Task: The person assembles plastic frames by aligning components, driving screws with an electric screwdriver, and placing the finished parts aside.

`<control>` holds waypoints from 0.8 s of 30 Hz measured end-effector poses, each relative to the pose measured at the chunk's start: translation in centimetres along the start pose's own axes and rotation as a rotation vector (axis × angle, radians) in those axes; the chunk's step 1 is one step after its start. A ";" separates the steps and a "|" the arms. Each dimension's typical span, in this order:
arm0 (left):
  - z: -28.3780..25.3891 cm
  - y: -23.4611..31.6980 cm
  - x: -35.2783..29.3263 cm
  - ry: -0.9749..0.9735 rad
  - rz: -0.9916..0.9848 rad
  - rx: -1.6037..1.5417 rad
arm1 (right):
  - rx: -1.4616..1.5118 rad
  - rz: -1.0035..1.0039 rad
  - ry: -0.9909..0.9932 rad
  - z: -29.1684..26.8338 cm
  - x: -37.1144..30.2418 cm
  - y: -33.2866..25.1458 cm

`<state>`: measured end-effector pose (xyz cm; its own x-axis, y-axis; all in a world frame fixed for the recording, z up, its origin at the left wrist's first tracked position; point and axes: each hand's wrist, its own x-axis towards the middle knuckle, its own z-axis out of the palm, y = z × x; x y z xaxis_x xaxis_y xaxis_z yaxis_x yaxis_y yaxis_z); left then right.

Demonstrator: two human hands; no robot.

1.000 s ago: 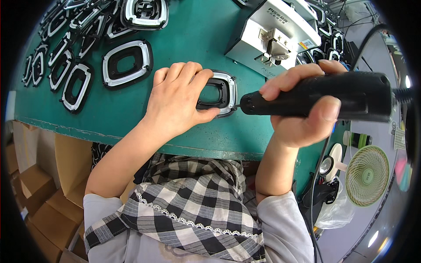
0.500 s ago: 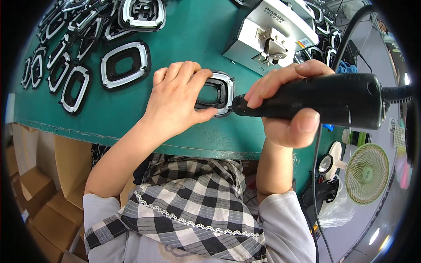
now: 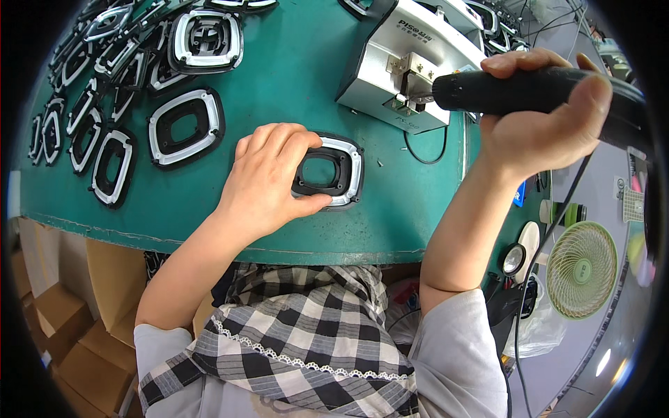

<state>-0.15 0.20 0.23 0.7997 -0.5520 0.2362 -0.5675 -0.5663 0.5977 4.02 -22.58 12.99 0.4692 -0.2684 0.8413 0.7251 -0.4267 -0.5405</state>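
My left hand [image 3: 261,180] pins a black-and-white rounded frame [image 3: 357,171] flat to the table, fingers over its far edge and thumb on the near edge. My right hand [image 3: 547,136] is wrapped around a black electric screwdriver [image 3: 505,93], which it holds nearly level. The screwdriver's tip end points left, at the metal outlet of a silver box-shaped screw feeder [image 3: 380,73]. Whether the bit touches the outlet is too small to tell. A similar frame [image 3: 160,132] lies to the left of my left hand.
Many more such frames [image 3: 104,66] are heaped at the far left of the green table [image 3: 293,90]. One frame [image 3: 233,45] rests beside that heap. A thin black cable [image 3: 435,159] loops below the feeder. At right are a green fan [image 3: 582,272] and a small lamp [image 3: 514,259].
My right hand has lifted the screwdriver off the frame's right edge and carried it up and right to the screw feeder. My left hand still holds the frame down.
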 end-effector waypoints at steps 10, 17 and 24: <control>0.1 0.1 0.0 -0.002 0.009 0.005 | 0.195 0.286 -0.088 0.4 -2.9 -1.2; 0.1 0.2 0.1 -0.018 0.014 0.072 | 0.117 0.304 -0.176 0.9 -5.8 -1.3; 0.0 0.4 0.2 -0.027 0.005 0.086 | 0.116 0.247 -0.201 1.6 -6.2 -0.9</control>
<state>-0.24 -0.14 0.56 0.7920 -0.5705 0.2175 -0.5869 -0.6132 0.5287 1.22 -19.13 8.24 0.7193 -0.1709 0.6734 0.6243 -0.2662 -0.7344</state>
